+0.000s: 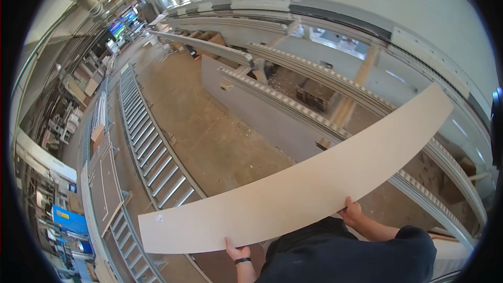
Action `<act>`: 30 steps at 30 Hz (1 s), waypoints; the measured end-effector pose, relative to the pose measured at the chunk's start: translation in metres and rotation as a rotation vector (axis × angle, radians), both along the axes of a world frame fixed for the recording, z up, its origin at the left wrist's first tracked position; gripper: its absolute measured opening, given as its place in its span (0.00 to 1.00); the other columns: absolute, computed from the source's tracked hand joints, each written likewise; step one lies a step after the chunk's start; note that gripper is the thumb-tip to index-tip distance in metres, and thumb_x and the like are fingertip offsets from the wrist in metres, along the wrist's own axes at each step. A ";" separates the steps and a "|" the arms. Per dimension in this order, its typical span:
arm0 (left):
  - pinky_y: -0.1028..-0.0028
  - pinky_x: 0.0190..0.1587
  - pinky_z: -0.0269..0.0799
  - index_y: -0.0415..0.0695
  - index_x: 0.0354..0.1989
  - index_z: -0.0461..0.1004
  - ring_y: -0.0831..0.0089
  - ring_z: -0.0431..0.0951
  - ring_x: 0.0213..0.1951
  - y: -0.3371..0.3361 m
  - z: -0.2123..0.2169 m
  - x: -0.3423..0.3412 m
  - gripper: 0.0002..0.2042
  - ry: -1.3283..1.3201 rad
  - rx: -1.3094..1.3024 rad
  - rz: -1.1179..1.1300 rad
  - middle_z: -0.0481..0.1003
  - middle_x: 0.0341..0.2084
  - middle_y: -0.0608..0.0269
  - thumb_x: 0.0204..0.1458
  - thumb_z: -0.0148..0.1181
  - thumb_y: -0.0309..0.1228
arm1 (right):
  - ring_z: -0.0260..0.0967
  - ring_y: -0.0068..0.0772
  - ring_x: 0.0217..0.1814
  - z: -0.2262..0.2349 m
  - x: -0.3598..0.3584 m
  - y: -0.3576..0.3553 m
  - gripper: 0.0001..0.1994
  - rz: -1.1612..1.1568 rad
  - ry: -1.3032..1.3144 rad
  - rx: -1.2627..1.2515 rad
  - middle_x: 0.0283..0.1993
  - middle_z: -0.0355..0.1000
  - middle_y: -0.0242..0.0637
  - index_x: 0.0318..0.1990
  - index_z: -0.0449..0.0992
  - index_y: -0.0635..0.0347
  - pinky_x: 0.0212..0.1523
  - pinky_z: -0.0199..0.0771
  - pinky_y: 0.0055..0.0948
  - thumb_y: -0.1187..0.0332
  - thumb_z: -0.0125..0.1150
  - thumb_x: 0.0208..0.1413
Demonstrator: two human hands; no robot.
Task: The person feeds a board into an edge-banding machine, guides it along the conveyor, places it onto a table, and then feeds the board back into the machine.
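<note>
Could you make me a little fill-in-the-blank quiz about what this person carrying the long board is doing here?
1. The long pale board is held by ____ hands along its near edge.
2. The left hand wears a dark ____ on its wrist.
3. The roller conveyor with metal rollers lies on the person's ____ side.
4. The right hand grips the board's ____ edge, the one closest to the person's body.

Missing words: two; band; left; near
</note>
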State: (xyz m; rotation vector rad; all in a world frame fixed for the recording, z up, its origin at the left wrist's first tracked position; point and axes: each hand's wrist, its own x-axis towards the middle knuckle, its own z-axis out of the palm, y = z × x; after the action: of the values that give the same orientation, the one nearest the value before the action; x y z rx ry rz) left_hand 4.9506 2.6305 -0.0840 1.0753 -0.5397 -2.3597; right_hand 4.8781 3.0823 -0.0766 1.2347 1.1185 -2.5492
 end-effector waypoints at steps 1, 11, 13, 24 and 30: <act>0.61 0.52 0.75 0.45 0.58 0.73 0.60 0.80 0.49 -0.018 -0.011 -0.023 0.20 0.018 0.010 -0.034 0.79 0.51 0.56 0.62 0.58 0.41 | 0.72 0.51 0.55 -0.004 -0.022 -0.014 0.24 0.041 0.020 -0.025 0.56 0.66 0.57 0.60 0.61 0.76 0.57 0.76 0.52 0.59 0.51 0.70; 0.56 0.61 0.69 0.48 0.64 0.69 0.56 0.75 0.58 -0.264 -0.030 -0.300 0.32 0.030 0.088 -0.091 0.74 0.59 0.55 0.65 0.41 0.61 | 0.70 0.55 0.56 -0.007 -0.267 -0.221 0.26 0.134 0.052 -0.051 0.58 0.65 0.59 0.62 0.60 0.75 0.57 0.75 0.53 0.56 0.49 0.71; 0.57 0.61 0.69 0.48 0.65 0.68 0.56 0.74 0.59 -0.309 -0.026 -0.356 0.33 -0.009 0.081 -0.069 0.72 0.61 0.55 0.65 0.41 0.61 | 0.70 0.55 0.57 0.005 -0.320 -0.260 0.27 0.161 -0.009 -0.051 0.59 0.65 0.59 0.62 0.60 0.74 0.57 0.75 0.53 0.55 0.47 0.71; 0.55 0.64 0.66 0.47 0.69 0.63 0.50 0.68 0.64 -0.552 -0.052 -0.619 0.37 -0.086 -0.018 -0.071 0.66 0.67 0.51 0.65 0.33 0.64 | 0.71 0.57 0.56 -0.023 -0.589 -0.459 0.27 0.137 -0.137 -0.148 0.59 0.65 0.60 0.64 0.59 0.71 0.59 0.73 0.52 0.53 0.40 0.71; 0.54 0.65 0.63 0.47 0.71 0.59 0.50 0.67 0.65 -0.661 -0.044 -0.773 0.40 -0.108 -0.043 -0.255 0.65 0.68 0.52 0.63 0.26 0.66 | 0.71 0.57 0.55 -0.001 -0.743 -0.579 0.27 0.162 -0.225 -0.120 0.58 0.66 0.60 0.64 0.59 0.70 0.56 0.74 0.50 0.54 0.40 0.70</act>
State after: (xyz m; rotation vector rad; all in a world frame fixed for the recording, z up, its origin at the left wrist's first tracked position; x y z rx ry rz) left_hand 4.1778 1.9700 -0.1279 1.1794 -0.8055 -2.5023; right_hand 4.1356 2.5028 -0.0778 1.3037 0.9611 -2.2583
